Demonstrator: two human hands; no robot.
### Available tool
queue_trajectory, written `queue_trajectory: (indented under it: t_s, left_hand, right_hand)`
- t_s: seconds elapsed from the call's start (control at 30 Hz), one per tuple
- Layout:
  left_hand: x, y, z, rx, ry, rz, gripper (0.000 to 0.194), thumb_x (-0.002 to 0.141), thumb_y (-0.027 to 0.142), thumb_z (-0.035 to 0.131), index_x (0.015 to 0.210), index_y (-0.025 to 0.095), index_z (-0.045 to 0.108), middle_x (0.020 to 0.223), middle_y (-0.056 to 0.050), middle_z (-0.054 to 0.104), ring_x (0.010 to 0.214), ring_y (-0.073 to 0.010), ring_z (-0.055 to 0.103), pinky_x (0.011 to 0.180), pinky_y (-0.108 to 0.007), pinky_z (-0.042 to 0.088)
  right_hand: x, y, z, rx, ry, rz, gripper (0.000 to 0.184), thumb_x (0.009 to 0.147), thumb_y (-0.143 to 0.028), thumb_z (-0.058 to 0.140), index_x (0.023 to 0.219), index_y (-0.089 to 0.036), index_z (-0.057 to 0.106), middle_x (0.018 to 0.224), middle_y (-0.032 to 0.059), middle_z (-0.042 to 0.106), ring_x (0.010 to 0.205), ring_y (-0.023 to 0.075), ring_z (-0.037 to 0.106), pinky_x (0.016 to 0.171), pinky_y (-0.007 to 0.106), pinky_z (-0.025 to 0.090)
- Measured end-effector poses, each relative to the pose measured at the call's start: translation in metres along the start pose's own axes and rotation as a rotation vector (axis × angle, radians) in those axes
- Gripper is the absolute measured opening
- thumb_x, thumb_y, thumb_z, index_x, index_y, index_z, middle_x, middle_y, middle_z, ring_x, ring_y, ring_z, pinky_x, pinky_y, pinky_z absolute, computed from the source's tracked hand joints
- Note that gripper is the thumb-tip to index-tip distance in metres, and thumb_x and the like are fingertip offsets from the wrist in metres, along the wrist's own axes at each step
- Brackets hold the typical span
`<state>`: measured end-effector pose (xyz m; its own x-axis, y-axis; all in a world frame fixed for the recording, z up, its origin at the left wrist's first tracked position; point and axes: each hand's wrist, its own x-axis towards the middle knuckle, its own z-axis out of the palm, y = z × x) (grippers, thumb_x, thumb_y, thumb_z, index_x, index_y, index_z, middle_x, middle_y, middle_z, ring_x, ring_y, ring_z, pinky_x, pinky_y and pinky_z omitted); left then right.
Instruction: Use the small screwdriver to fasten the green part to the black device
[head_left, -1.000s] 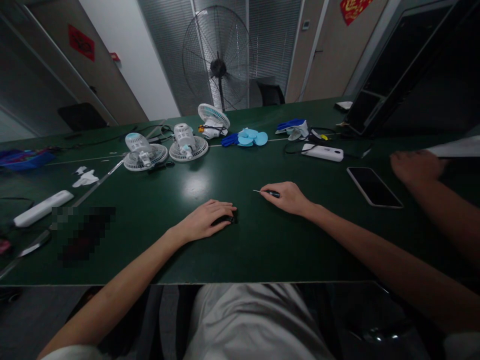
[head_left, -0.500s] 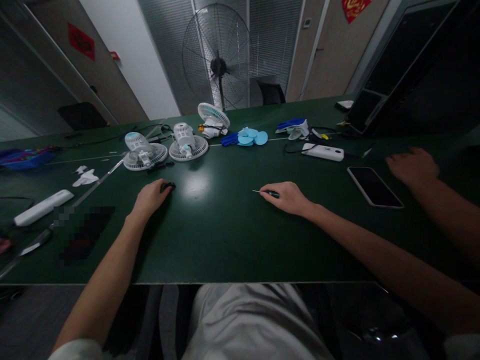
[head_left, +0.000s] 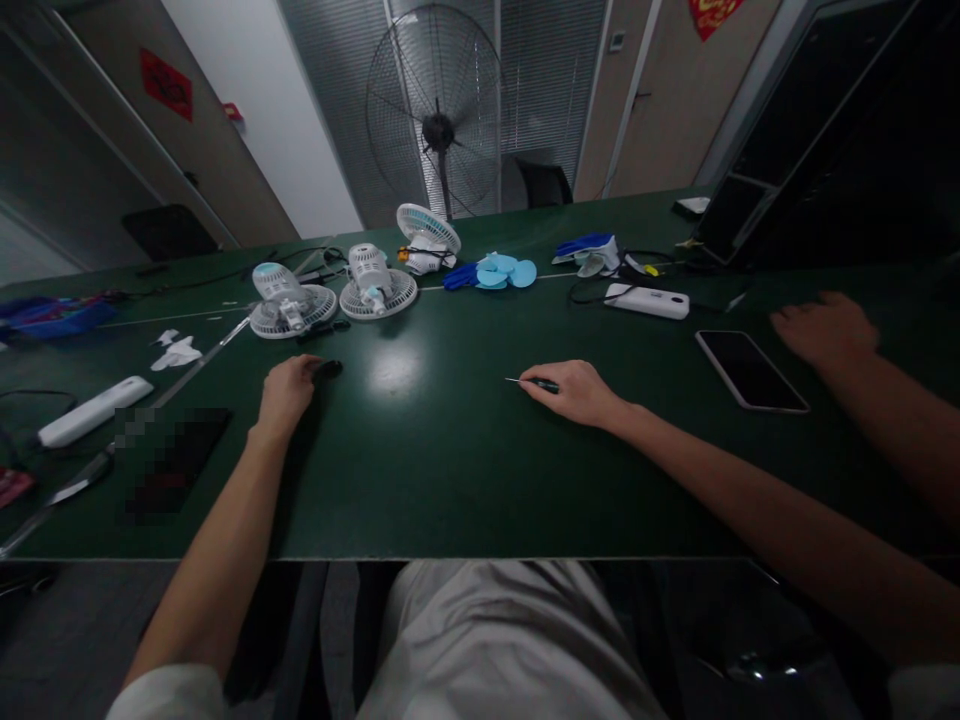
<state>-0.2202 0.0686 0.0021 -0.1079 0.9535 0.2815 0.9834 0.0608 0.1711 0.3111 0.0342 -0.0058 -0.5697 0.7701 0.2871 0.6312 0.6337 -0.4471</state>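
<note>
My left hand (head_left: 288,392) rests low over the green table with its fingertips closed at the near end of a small black object (head_left: 328,370), whose kind I cannot make out. Between the fingers of my right hand (head_left: 576,392) is a small screwdriver (head_left: 548,385) with a dark handle. Its thin metal shaft points left, just above or on the tabletop. Beyond my left hand lie two white desk fans (head_left: 292,308) (head_left: 379,292), grilles down. A third small fan (head_left: 427,238) leans back farther away, beside light blue fan blades (head_left: 505,271).
Another person's hand (head_left: 829,328) lies at the right, beyond a phone (head_left: 751,370). Blue-and-white gloves (head_left: 589,255) and a white power strip (head_left: 646,301) lie behind. To the left are another white strip (head_left: 96,411) and crumpled white scraps (head_left: 176,350). A large standing fan (head_left: 437,130) is behind the table (head_left: 435,480).
My left hand has drawn slightly left, and the black object has shifted a little left and shows more. My right hand and the screwdriver have stayed put.
</note>
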Motion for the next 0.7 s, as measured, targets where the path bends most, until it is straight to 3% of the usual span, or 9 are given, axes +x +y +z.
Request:
queue_trajectory:
  t_s: [0.23, 0.4, 0.5, 0.6, 0.7]
  left_hand:
    - [0.005, -0.019, 0.014, -0.061, 0.153, -0.014, 0.035, 0.091, 0.02, 0.049, 0.118, 0.017, 0.071, 0.109, -0.015, 0.072, 0.099, -0.0301, 0.068, 0.09, -0.039, 0.052]
    - [0.009, -0.012, 0.017, -0.151, 0.285, 0.018, 0.033, 0.094, 0.023, 0.049, 0.12, 0.017, 0.069, 0.114, -0.014, 0.068, 0.092, -0.0249, 0.068, 0.087, -0.036, 0.053]
    - [0.009, -0.003, 0.016, -0.217, 0.318, 0.06, 0.031, 0.094, 0.024, 0.052, 0.118, 0.018, 0.07, 0.113, -0.011, 0.068, 0.089, -0.0215, 0.069, 0.083, -0.031, 0.053]
    - [0.007, 0.004, 0.015, -0.263, 0.344, 0.081, 0.029, 0.094, 0.025, 0.054, 0.116, 0.019, 0.071, 0.113, -0.01, 0.069, 0.088, -0.0208, 0.069, 0.08, -0.03, 0.054]
    - [0.005, 0.005, 0.013, -0.3, 0.379, 0.084, 0.028, 0.094, 0.025, 0.055, 0.116, 0.019, 0.071, 0.114, -0.01, 0.068, 0.086, -0.0201, 0.069, 0.078, -0.03, 0.054]
  right_hand:
    - [0.001, -0.001, -0.001, -0.036, 0.01, -0.008, 0.034, 0.102, -0.047, 0.052, 0.122, -0.028, 0.072, 0.11, 0.0015, 0.077, 0.092, 0.0237, 0.073, 0.078, 0.037, 0.054]
    - [0.0, 0.002, 0.003, -0.028, 0.01, -0.013, 0.032, 0.103, -0.046, 0.052, 0.121, -0.029, 0.072, 0.114, 0.0013, 0.077, 0.095, 0.0245, 0.073, 0.082, 0.04, 0.056]
    - [0.002, -0.01, -0.001, 0.042, 0.102, 0.01, 0.03, 0.103, -0.043, 0.054, 0.121, -0.028, 0.071, 0.114, 0.0024, 0.076, 0.098, 0.025, 0.072, 0.084, 0.042, 0.057]
    - [0.005, -0.033, -0.032, 0.151, 0.389, 0.042, 0.028, 0.102, -0.043, 0.058, 0.121, -0.028, 0.071, 0.115, 0.0032, 0.074, 0.099, 0.0246, 0.071, 0.078, 0.04, 0.058]
    - [-0.002, -0.043, -0.092, 0.242, 0.906, 0.009, 0.03, 0.098, -0.044, 0.068, 0.124, -0.03, 0.069, 0.092, 0.0013, 0.069, 0.073, 0.017, 0.066, 0.055, 0.032, 0.051]
